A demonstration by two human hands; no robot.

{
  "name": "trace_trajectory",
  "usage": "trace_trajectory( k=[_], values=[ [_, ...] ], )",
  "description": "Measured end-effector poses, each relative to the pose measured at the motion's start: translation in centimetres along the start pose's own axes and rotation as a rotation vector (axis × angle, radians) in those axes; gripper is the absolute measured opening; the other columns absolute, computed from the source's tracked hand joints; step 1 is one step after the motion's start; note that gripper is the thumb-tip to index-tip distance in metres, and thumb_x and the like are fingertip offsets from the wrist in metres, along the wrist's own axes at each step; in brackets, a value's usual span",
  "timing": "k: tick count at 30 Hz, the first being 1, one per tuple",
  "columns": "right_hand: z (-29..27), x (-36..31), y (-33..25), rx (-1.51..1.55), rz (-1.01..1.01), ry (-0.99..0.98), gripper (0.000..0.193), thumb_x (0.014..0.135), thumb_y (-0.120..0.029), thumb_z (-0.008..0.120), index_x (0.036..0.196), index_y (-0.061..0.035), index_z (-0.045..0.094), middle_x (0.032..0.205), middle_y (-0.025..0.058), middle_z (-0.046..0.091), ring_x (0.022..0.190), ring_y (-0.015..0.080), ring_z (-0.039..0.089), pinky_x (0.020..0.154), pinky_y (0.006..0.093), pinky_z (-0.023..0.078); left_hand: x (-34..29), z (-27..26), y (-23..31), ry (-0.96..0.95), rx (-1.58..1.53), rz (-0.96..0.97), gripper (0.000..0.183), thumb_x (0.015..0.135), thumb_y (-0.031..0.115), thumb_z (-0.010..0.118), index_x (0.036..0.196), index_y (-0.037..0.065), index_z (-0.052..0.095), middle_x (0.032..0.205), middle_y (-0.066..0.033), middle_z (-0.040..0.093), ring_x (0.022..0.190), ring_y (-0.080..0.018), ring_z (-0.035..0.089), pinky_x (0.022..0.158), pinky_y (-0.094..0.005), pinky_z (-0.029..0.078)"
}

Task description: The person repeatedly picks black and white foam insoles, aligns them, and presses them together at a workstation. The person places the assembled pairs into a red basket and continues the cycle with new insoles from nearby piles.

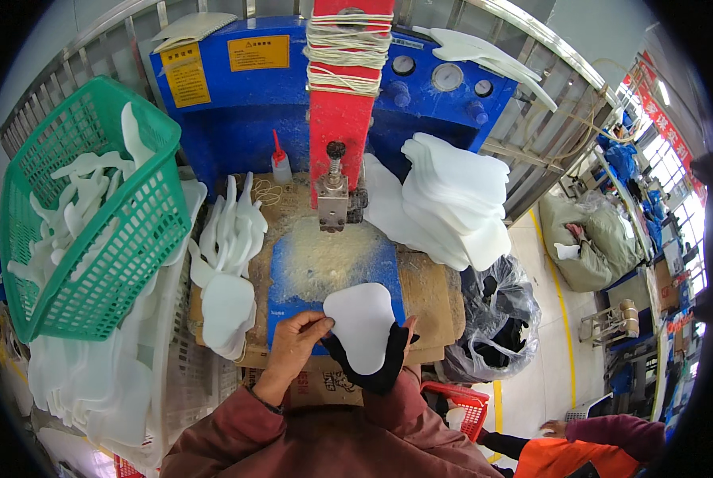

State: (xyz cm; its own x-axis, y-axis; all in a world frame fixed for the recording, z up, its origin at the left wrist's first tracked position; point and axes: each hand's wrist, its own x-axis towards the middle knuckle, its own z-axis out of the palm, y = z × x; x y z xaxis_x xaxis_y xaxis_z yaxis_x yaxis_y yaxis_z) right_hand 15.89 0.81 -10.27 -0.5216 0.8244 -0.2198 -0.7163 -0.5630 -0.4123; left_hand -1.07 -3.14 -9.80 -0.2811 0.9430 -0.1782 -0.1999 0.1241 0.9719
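In front of me I hold a smooth white shaped pad (360, 319), wide at the top and rounded below. Black cloth (376, 376) wraps its lower edge and right side. My left hand (294, 344) pinches thumb and fingers together at the pad's left edge, where the cloth begins. On the other side, my right hand (410, 331) grips the cloth, its palm and most fingers hidden behind it. Both hands are over the near edge of a blue plate (284, 275) dusted with pale powder. Above the plate hangs a metal press head (334, 209) on a red arm (344, 119) wound with cord.
A blue machine housing (253, 107) with gauges stands behind. White pads are piled at right (456, 199) and left (227, 307). A green basket (149, 199) holds white pieces. A plastic bag (496, 350) contains black cloth. Another person's arm (611, 438) shows lower right.
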Motion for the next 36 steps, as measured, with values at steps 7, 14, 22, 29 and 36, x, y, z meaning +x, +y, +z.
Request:
trace_trajectory(
  k=[7,14,22,29,36],
  values=[
    [0.7,-0.2,0.1,0.005,0.055,0.04,0.097,0.096,-0.085,0.03,0.154,-0.0083,0.044,0.144,0.0146,0.058,0.126,0.0308,0.06,0.105,0.0454,0.05,0.3,-0.9,-0.9,-0.018,-0.065,0.013,0.013,0.097,0.01,0.076,0.101,-0.002,0.074,0.086,-0.0031,0.073,0.079,-0.0099,0.065,0.073,-0.025,0.052],
    [1.3,-0.1,0.0,0.054,0.052,-0.056,0.092,0.1,-0.08,0.03,0.16,-0.0112,0.036,0.152,0.0147,0.053,0.129,0.0324,0.06,0.106,0.0513,0.051,-0.1,-0.8,3.2,0.138,0.442,0.095,0.027,0.1,0.018,0.071,0.121,0.002,0.071,0.097,-0.0073,0.074,0.086,-0.0164,0.068,0.078,-0.031,0.054],
    [2.8,1.7,3.6,-0.433,-0.286,-0.101,0.039,0.115,-0.046,0.034,0.12,-0.0092,0.047,0.118,0.0004,0.047,0.11,0.0146,0.043,0.104,0.0297,0.036,1.6,5.4,4.8,0.105,0.943,0.979,0.06,0.1,0.017,0.056,0.157,0.004,0.043,0.162,-0.0212,0.042,0.152,-0.0435,0.035,0.123,-0.0526,0.028],
    [0.6,0.4,-0.8,-0.253,-0.316,-0.113,0.06,0.113,-0.055,0.033,0.133,-0.0027,0.054,0.123,0.0009,0.056,0.111,0.0142,0.05,0.102,0.0293,0.042,0.4,10.5,2.5,0.004,0.814,0.898,0.066,0.11,0.047,0.042,0.159,0.003,0.038,0.168,-0.0288,0.024,0.154,-0.0483,0.026,0.123,-0.057,0.026],
    [-1.8,-5.0,-5.9,-0.386,-0.316,0.372,0.052,0.111,-0.05,0.048,0.126,-0.0027,0.064,0.118,0.0024,0.062,0.113,0.0114,0.054,0.1,0.0274,0.044,-3.8,14.0,0.1,-0.397,0.65,0.677,0.072,0.109,0.051,0.045,0.148,-0.009,0.048,0.16,-0.0324,0.031,0.146,-0.0495,0.037,0.12,-0.0546,0.031]
  ],
)
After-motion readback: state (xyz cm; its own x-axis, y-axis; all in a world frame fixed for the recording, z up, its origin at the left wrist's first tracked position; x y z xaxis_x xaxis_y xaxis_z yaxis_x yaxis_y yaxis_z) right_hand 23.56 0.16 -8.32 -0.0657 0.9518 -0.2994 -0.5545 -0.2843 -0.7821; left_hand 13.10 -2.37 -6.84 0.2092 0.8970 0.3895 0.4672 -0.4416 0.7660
